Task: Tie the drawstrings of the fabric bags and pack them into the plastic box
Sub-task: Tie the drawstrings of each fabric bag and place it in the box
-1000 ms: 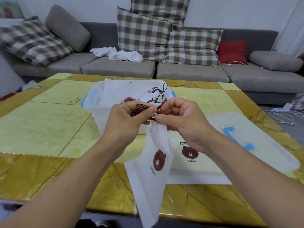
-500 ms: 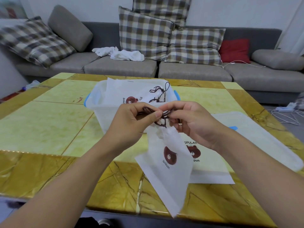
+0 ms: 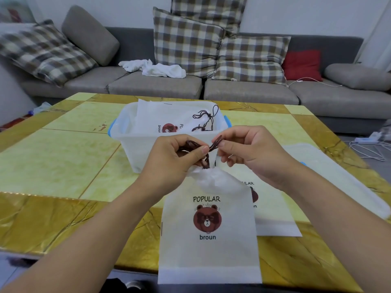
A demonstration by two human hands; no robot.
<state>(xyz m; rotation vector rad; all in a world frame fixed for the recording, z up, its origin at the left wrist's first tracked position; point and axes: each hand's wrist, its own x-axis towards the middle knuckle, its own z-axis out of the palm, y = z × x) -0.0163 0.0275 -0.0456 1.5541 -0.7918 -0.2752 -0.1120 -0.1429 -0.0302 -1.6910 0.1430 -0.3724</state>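
Note:
A white fabric bag [image 3: 208, 240] with a brown bear print hangs in front of me, its mouth gathered tight. Its dark brown drawstring [image 3: 206, 149] runs up between my hands. My left hand [image 3: 175, 157] pinches one loop of the string. A second loop is pinched by my right hand [image 3: 247, 151] between thumb and forefinger. Behind my hands stands the translucent plastic box [image 3: 135, 142] with blue handles. Inside it lies a tied bag [image 3: 173, 119] with its strings on top. Another bag [image 3: 273, 210] lies flat on the table under my right wrist.
The box lid [image 3: 342, 176] lies on the table at the right. A yellow and gold tiled table [image 3: 63, 157] carries everything. Beyond it stands a grey sofa [image 3: 156, 85] with checked cushions, a red cushion and white cloth. Cables [image 3: 368, 149] lie on the floor at the right.
The hanging bag has turned so its printed face now points at me. My hands have drawn a little apart, each pinching a loop of the drawstring.

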